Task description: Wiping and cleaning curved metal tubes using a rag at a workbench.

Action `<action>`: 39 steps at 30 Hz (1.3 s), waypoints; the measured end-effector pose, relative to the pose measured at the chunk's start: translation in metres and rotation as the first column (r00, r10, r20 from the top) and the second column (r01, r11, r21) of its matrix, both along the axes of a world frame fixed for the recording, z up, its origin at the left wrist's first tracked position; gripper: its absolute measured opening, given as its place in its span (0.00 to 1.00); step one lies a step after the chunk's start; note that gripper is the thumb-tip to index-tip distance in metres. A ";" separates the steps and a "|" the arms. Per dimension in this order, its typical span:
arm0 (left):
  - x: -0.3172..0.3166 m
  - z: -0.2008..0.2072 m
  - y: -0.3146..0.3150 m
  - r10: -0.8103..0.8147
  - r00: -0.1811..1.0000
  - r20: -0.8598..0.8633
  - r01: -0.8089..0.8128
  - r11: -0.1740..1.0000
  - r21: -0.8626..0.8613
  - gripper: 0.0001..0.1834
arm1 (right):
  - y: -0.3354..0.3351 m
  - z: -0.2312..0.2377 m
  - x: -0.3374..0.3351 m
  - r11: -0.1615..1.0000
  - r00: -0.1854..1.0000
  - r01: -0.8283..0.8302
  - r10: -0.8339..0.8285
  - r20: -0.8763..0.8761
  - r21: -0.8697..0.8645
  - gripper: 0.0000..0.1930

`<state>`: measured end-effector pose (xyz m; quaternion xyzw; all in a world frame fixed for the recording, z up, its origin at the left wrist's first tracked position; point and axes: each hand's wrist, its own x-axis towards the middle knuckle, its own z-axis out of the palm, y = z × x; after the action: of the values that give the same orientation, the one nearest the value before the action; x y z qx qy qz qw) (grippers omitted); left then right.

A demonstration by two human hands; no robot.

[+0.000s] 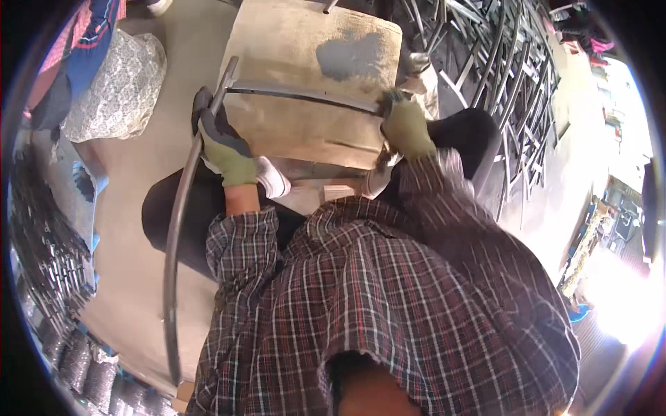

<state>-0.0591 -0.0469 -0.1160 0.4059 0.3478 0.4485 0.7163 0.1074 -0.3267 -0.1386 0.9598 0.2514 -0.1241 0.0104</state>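
A worn tan board [305, 139] with a dark grey smear lies across in front of my folded legs. My left hand [225, 142], in a green and grey glove, is closed around a long, slightly bent grey metal tube [184, 201]. The tube slants from the board's left edge down past my left knee. A thin dark metal strip [305, 96] runs across the board, its left end close to the tube. At its right end is my right hand [408, 125], gloved too, closed and blurred. The glove hides where the strip meets the fingers.
Many loose metal strips [506, 90] lie heaped at the far right. Bundled metal parts [52, 256] stack along the left. A white patterned sack [125, 87] sits at the far left beside another person's blue clothing [90, 48]. A small block [338, 192] lies below the board.
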 end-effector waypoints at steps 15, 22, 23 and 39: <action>0.004 -0.016 -0.005 0.032 0.998 0.057 -0.030 0.999 -0.029 0.21 | 0.195 0.001 -0.050 0.670 0.972 -0.135 0.231 -0.032 0.730 0.19; -0.012 -0.011 0.005 -0.121 0.992 0.027 0.122 0.993 -0.001 0.23 | 0.227 0.031 -0.069 0.531 0.779 -0.345 0.622 -0.079 0.774 0.15; -0.016 -0.015 0.007 -0.100 0.995 0.030 0.100 0.995 0.004 0.23 | 0.218 0.042 -0.073 0.569 0.756 -0.266 0.624 -0.197 0.778 0.14; 0.017 -0.007 0.000 -0.168 0.855 -0.491 0.297 0.934 0.199 0.18 | 0.235 0.040 -0.037 0.864 0.918 -0.327 0.386 -0.088 0.383 0.12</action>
<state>-0.0423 -0.0465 -0.1230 0.6338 0.3934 0.2899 0.5995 0.0704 -0.0915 -0.0982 0.8686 0.4433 -0.1492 -0.1636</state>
